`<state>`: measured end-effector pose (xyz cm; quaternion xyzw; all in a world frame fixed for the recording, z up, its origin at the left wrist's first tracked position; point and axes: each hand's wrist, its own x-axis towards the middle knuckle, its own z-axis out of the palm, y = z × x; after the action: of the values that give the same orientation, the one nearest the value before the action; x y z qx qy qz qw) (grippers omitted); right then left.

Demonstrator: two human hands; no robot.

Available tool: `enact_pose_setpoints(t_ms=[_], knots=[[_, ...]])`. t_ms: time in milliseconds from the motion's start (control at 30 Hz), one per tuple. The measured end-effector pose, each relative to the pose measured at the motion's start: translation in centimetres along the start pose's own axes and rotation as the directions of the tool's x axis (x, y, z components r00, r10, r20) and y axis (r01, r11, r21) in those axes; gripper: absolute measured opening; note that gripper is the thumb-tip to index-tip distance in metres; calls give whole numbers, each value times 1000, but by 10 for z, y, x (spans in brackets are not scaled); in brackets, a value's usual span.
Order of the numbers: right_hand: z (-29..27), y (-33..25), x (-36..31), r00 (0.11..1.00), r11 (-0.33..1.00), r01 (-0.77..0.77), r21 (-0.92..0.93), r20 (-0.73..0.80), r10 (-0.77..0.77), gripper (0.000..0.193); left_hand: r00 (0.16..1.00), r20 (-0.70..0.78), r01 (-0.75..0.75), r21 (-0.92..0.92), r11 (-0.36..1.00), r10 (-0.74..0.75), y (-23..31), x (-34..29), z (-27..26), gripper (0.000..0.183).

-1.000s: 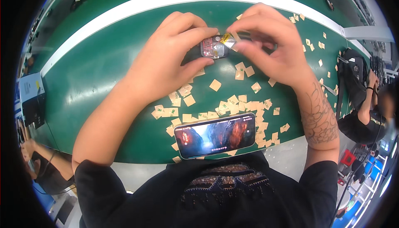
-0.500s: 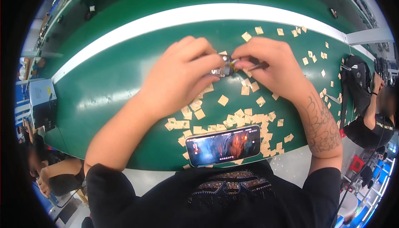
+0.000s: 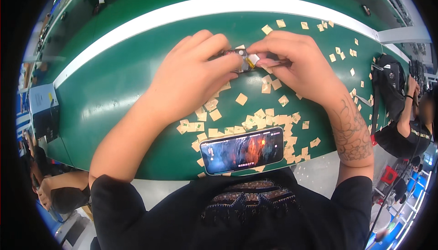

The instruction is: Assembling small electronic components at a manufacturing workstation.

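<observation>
My left hand (image 3: pixel 187 74) is closed around a small dark electronic device (image 3: pixel 243 66), steadying it just above the green table. Part of the device lies hidden behind my fingers. At its right end sits a small white square piece (image 3: pixel 253 59) with a yellow strip beside it. The thumb and fingers of my right hand (image 3: pixel 296 60) pinch a thin dark tool (image 3: pixel 279 63), its kind not clear, right against that piece. Whether the white piece is fastened to the device, I cannot tell.
Many small beige paper squares (image 3: pixel 241 99) lie scattered over the green table (image 3: pixel 109 108). A phone (image 3: pixel 242 151) showing a video rests at the near edge. A white-and-black box (image 3: pixel 44 108) stands far left. To the right are a black bag (image 3: pixel 391 79) and a seated person (image 3: pixel 404 122).
The white piece now shows plainly at the device's right end, by my right fingertips. Both hands have shifted slightly up and left in the view, as has the whole scene.
</observation>
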<state>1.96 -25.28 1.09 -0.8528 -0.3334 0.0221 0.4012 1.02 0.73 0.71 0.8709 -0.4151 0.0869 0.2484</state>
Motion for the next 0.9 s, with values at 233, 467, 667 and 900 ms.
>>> enact_pose_setpoints(t_ms=[233, 467, 667, 900], knots=[[18, -12, 2, 999, 995, 10, -97, -32, -13, 28, 1000, -7, -10, 24, 1000, 10, 1, -1, 2, 32], [26, -11, -2, 988, 996, -85, 34, -127, 88, 27, 1000, -14, 25, -24, 999, -26, -1, -1, 2, 35], [22, -16, -1, 983, 989, -147, 19, -109, 149, 25, 998, -12, 65, -75, 995, -67, 1, -1, -1, 47], [25, -14, -2, 983, 990, -133, 42, -122, 137, 28, 998, -41, 54, -83, 995, -57, 2, -2, 0, 54]])
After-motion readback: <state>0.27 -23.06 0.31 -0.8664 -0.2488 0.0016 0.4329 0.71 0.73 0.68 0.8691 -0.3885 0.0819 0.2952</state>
